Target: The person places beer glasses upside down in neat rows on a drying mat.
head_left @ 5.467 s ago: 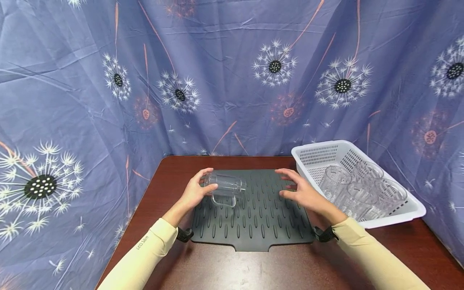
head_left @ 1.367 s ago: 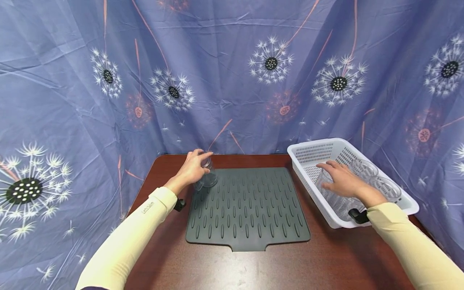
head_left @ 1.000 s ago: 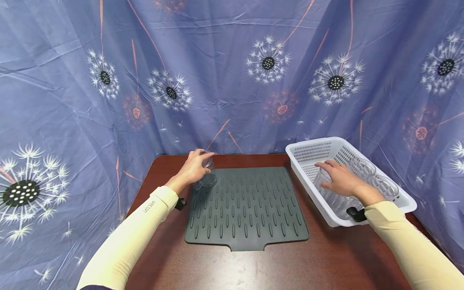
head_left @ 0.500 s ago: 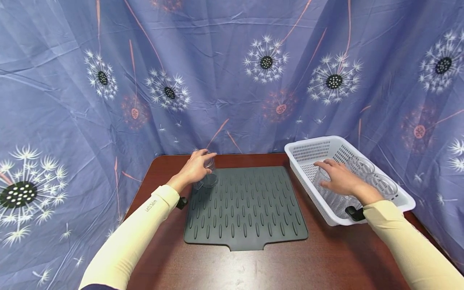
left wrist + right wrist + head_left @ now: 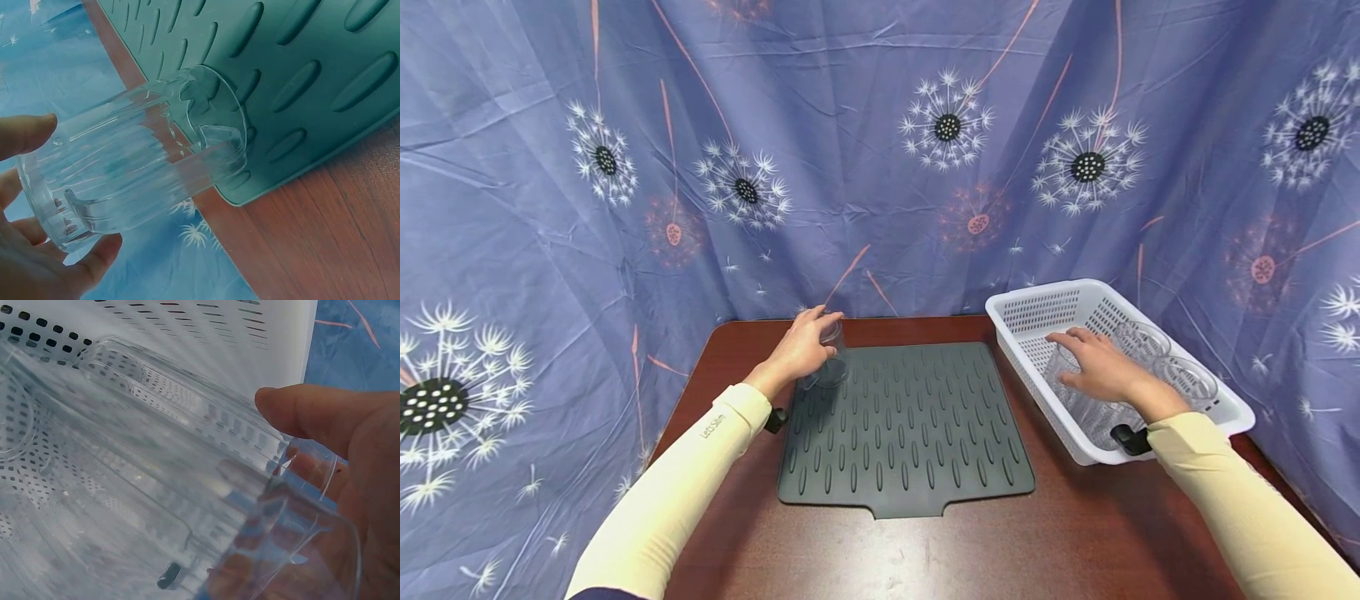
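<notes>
At the far left corner of the dark drying mat (image 5: 910, 467), my left hand (image 5: 801, 346) holds a clear glass mug (image 5: 832, 372). The mug is upside down, its rim at the mat, and my thumb and fingers are around its base (image 5: 47, 206). Its handle (image 5: 144, 203) shows in the left wrist view. Over the white basket (image 5: 1052, 410), my right hand (image 5: 1101, 368) has its thumb and fingers around the upper end of a clear glass (image 5: 1060, 364). In the right wrist view, some fingers show only through clear glass (image 5: 206, 462), so the contact is partly hidden.
More clear glasses (image 5: 1186, 379) stand close together in the basket, beside my right hand. The basket sits on the right of the brown wooden table (image 5: 970, 554). A blue dandelion-print curtain (image 5: 865, 167) hangs behind the table and along its sides.
Since the oldest frame, the mug has gone from lying sideways above the mat to upside down at its far left corner. My right hand has moved into the basket. Lately both hands stay nearly still.
</notes>
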`<state>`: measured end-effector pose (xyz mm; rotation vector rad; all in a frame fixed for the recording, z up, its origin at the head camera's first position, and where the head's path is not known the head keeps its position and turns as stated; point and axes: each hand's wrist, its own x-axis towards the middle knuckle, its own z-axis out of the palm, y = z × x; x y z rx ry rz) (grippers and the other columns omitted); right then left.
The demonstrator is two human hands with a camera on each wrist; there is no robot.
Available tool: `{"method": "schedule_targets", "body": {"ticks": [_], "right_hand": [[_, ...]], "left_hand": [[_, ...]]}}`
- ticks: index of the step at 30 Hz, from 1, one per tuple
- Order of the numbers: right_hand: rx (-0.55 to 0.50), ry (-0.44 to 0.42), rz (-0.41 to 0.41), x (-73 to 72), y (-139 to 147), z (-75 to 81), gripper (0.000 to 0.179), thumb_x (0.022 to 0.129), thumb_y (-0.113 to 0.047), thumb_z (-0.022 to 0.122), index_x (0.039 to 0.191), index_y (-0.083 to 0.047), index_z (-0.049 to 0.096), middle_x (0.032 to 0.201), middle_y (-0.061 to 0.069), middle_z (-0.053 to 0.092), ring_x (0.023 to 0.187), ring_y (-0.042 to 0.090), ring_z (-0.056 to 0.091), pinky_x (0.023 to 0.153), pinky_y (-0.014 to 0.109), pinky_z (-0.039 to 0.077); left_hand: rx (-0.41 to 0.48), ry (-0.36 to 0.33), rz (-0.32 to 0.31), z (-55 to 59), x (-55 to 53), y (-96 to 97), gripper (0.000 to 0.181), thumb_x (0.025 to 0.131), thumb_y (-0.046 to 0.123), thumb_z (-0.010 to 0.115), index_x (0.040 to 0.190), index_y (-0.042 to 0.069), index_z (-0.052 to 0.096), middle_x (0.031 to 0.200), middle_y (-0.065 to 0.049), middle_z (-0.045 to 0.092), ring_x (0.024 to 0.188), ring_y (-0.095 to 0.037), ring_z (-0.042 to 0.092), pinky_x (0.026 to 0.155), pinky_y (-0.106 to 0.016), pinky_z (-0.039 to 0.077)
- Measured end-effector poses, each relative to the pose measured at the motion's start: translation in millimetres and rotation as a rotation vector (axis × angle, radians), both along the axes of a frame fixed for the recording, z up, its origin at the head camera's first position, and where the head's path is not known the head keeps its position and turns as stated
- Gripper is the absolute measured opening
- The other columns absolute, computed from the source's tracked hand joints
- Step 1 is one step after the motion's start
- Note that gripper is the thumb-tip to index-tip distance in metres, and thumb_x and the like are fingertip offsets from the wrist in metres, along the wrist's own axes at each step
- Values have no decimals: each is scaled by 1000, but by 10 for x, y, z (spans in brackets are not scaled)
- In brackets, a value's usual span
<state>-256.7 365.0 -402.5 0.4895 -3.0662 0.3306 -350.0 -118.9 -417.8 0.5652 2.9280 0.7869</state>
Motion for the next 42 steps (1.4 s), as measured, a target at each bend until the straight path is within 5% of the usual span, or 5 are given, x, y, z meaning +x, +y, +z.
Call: {"method": "schedule_targets", "body": {"ticks": [19, 30, 42], "right_hand": [[-3, 33, 2, 9, -32, 2, 69, 83, -16, 76, 144, -1, 46, 139, 41, 42, 120, 67, 44, 98, 75, 34], [-8, 36, 0, -1, -19, -18, 68, 84, -15, 75, 143, -1, 47, 135, 39, 46, 115, 65, 47, 94, 74, 37], [-12, 67, 17, -8, -13, -29, 67, 82, -14, 77, 141, 0, 50, 130, 36, 51, 115, 61, 51, 95, 71, 38]], "left_hand": [[76, 105, 36, -17, 62, -41, 65, 91, 17, 71, 152, 18, 46, 162, -15, 30, 153, -37, 20, 116, -58, 30], [92, 192, 37, -19, 274, -43, 63, 92, 20, 71, 150, 19, 47, 161, -11, 31, 153, -33, 19, 113, -66, 25], [156, 314, -16, -75, 513, -57, 55, 89, 12, 71, 142, 12, 56, 153, -13, 44, 145, -33, 32, 111, -57, 34]]}}
